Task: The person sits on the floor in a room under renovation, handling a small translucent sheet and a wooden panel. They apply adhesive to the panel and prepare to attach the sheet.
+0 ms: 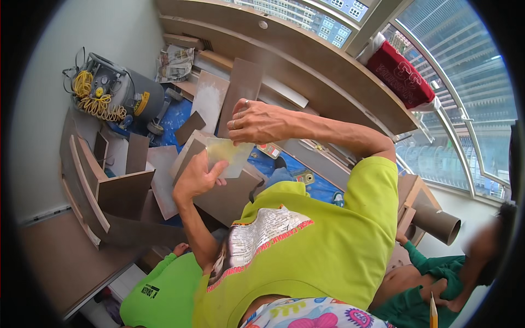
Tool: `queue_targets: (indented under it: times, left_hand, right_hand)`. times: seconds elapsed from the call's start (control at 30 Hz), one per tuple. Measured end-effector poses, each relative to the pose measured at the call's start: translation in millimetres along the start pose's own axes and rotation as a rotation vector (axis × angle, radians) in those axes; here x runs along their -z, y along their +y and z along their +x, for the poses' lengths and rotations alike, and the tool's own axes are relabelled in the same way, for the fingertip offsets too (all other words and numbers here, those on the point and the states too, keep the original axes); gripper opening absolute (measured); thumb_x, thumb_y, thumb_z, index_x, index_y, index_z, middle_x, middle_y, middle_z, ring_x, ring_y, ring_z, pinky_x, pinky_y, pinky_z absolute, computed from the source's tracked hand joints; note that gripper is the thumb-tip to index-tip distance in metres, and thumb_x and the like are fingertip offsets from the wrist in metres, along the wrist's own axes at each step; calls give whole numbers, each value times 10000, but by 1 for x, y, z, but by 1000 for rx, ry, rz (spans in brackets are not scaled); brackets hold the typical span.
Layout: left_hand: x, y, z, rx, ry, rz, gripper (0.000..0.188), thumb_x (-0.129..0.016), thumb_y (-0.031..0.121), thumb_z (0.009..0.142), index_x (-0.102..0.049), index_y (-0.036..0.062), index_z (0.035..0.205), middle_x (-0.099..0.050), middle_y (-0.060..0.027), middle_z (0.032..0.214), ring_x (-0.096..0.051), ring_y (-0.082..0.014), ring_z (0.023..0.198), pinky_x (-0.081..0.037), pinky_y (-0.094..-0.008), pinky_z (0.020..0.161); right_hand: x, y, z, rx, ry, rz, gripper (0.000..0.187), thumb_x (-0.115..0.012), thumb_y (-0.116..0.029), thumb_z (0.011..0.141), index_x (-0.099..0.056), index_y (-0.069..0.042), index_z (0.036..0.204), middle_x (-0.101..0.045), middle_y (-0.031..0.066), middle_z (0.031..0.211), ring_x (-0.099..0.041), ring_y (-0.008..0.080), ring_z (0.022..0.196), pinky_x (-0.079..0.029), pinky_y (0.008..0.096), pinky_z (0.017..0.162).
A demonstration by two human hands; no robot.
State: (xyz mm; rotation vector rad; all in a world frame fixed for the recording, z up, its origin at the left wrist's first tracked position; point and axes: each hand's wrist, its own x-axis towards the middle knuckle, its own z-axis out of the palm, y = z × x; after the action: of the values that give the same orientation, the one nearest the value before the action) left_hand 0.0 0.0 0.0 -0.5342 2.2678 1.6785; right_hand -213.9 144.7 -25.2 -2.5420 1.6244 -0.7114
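In front of me, my left hand (198,177) grips a translucent, squarish piece (232,158) with a yellowish patch on it, thumb lying over its near side. I cannot tell whether it is a sheet or a shallow container. Just above its upper edge is my right hand (260,121), a ring on one finger, with fingers curled together and fingertips at that edge. What these fingers pinch, if anything, is hidden. Beneath both hands lies a pale brown box-like panel piece (188,147), partly covered by my left hand.
Brown boards (240,87) lean and lie across a blue floor sheet (322,188). A grey wheeled machine (145,95) with yellow coiled hose stands far left. People in bright green (164,295) and dark green (410,292) are close by. A brown tube (437,223) lies right, below windows.
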Motion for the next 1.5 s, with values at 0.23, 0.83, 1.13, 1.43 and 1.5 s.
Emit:
queue_targets:
  times: [0.23,0.83,1.13,1.43,1.5]
  left_hand:
    - [-47,-26,37,42,398,-1,276,-598,139,946,-559,-88,1098,-694,-200,771,-725,-267,617,-561,-354,538]
    - [-66,-92,76,95,424,-94,297,-575,170,949,-539,-99,1071,-674,-181,780,-713,-263,575,-561,-350,510]
    - [-83,-87,76,89,367,-80,303,-574,156,971,-529,-89,1143,-676,-169,934,-695,-207,580,-555,-296,497]
    - [-85,-80,79,86,362,-126,309,-575,157,975,-532,-85,1163,-675,-162,925,-694,-201,583,-553,-291,493]
    - [-87,-79,78,92,355,-137,308,-574,159,977,-537,-75,1173,-676,-152,926,-695,-197,589,-553,-284,491]
  right_hand:
    - [-50,26,1,-137,29,-231,79,-645,-170,870,-616,-98,886,-622,26,885,-625,203,910,-438,397,905]
    - [31,303,-165,-1366,780,60,319,-586,-387,975,-648,-86,1058,-730,55,768,-683,177,620,-529,316,664]
    - [73,411,-219,-1502,385,104,217,-595,-129,872,-581,-69,1080,-745,101,877,-703,227,698,-538,365,554]
    - [93,381,-213,-1421,690,248,689,-599,-100,918,-252,66,1490,-730,145,835,-682,166,631,-549,296,538]
    - [71,331,-185,-1167,722,245,681,-621,-141,925,-299,48,1494,-736,135,869,-689,155,689,-561,283,607]
